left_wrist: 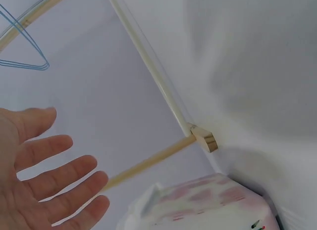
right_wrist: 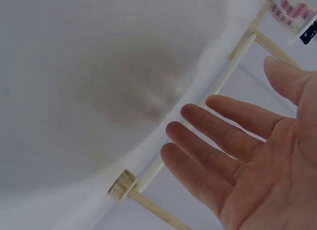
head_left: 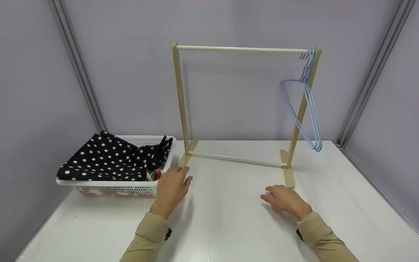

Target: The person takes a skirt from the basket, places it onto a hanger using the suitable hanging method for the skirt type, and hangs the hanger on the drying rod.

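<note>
My left hand (head_left: 172, 188) is held above the table beside the right front corner of a white basket (head_left: 122, 185). Its fingers are extended and grasp nothing, as the left wrist view confirms. Inside the basket lies black cloth with white polka dots (head_left: 113, 158), with a bit of red and pale green fabric (head_left: 155, 175) at its edge. My right hand (head_left: 285, 199), fingers loosely straight and holding nothing, hovers just in front of the right foot (head_left: 288, 177) of a wooden clothes rack. Several light blue hangers (head_left: 313, 109) hang together at the right end of the rack's top bar (head_left: 242, 48).
The rack's left post (head_left: 181, 98) and right post (head_left: 302, 109) rise from feet on the white table (head_left: 224, 218). A low crossbar (head_left: 236, 159) joins them. Pale panels (head_left: 238, 102) enclose the table at the back and both sides.
</note>
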Tool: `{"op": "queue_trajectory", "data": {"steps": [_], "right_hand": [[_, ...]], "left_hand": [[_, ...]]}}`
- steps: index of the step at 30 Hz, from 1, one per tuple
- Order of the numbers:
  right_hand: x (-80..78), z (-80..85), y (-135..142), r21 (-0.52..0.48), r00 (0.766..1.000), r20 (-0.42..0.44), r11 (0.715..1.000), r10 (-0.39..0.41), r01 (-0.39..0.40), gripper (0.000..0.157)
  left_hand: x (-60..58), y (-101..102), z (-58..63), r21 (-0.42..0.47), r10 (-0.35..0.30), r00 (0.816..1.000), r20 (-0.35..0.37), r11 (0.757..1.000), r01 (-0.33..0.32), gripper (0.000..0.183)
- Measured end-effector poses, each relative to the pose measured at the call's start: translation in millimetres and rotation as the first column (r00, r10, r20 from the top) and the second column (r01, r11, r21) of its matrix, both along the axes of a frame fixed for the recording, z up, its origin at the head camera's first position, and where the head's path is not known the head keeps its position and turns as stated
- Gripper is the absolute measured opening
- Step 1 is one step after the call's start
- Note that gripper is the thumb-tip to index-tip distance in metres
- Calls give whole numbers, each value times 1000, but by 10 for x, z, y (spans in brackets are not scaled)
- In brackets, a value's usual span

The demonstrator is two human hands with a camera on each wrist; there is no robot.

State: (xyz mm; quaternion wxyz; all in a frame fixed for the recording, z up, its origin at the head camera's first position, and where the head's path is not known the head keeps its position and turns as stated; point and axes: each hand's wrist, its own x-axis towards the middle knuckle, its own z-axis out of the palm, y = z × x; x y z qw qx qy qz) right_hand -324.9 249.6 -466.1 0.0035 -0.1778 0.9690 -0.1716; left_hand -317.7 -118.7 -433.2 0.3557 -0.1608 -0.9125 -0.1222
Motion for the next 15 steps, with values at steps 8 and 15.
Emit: {"op": "queue_trajectory", "data": {"steps": [8,15], "right_hand": [[-124,-23,120,67,996,62,996,-59,55,51],[-210,25,243,64,979,157,990,-132,123,68]], "left_hand": [[-130,-162,45,95,86,987,-134,993,-74,16],[-204,-340,38,136,230,973,3,964,-228,33]]}}
